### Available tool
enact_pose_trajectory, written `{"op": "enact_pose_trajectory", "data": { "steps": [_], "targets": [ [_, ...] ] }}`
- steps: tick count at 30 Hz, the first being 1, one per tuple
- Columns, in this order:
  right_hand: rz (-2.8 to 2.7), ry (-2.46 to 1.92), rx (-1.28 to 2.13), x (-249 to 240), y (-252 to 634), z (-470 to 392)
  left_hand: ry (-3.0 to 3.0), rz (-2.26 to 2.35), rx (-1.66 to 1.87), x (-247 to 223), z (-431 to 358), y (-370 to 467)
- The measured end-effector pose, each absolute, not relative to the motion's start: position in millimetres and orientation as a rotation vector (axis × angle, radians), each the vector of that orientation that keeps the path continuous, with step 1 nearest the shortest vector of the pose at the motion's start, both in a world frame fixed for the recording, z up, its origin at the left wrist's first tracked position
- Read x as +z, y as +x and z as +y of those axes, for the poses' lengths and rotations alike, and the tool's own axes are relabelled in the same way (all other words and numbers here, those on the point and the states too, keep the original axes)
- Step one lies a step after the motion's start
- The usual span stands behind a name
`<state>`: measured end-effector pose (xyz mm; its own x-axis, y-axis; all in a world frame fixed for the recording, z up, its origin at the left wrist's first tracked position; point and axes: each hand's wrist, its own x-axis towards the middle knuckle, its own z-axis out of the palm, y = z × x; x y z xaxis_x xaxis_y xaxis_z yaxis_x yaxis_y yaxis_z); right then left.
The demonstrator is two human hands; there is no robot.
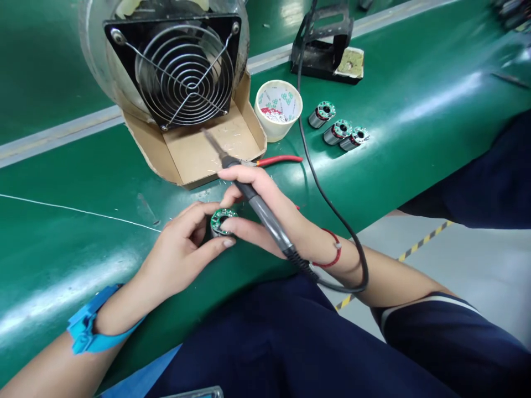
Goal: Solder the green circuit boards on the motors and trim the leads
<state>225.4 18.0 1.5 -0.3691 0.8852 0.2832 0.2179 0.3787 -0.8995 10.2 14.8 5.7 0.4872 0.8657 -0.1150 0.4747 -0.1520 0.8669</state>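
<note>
My left hand (182,249) has thumb and fingers closed around a small metal cylinder with a green ring-shaped circuit board (218,218) on top, held upright just above or on the green table. The soldering iron (265,213) lies across my right hand (274,207), its metal tip pointing up and left over the cardboard tray. The thumb and a fingertip of this hand also touch the ring board. A black cable runs from the iron's handle around my right wrist and up past the white tub.
A fan with a wire guard (191,85) stands behind the cardboard tray (207,149). Red-handled pliers (280,160) lie beside it, near a white tub (279,130). Several similar cylinders (324,113) stand farther right, below an iron stand with sponge (350,62). Dark clothing of another person (477,182) is at right.
</note>
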Motion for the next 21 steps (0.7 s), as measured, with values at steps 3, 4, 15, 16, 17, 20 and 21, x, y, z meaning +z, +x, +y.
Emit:
{"op": "enact_pose_trajectory", "data": {
  "steps": [3, 4, 15, 16, 17, 20, 21],
  "targets": [
    [-1.936, -1.096, 0.808, -9, 220, 13, 1.825, 1.25, 0.512, -2, 20, 13],
    [-1.996, -1.14, 0.742, -13, 218, 12, 1.796, 1.276, 0.509, -4, 21, 13],
    [-2.088, -0.989, 0.671, -13, 197, 9, 1.295, 0.965, 0.712, 9, 15, 15],
    [-2.064, -0.969, 0.654, -13, 196, 8, 1.345, 0.952, 0.721, 10, 14, 14],
    [-2.033, -0.959, 0.627, -12, 195, 8, 1.431, 0.958, 0.733, 12, 14, 13],
    [-1.88, -0.989, 0.54, -8, 200, 9, 1.856, 1.08, 0.697, 17, 16, 6],
    [-1.831, -1.016, 0.536, -6, 204, 9, 1.989, 1.149, 0.659, 18, 18, 4]
  ]
}}
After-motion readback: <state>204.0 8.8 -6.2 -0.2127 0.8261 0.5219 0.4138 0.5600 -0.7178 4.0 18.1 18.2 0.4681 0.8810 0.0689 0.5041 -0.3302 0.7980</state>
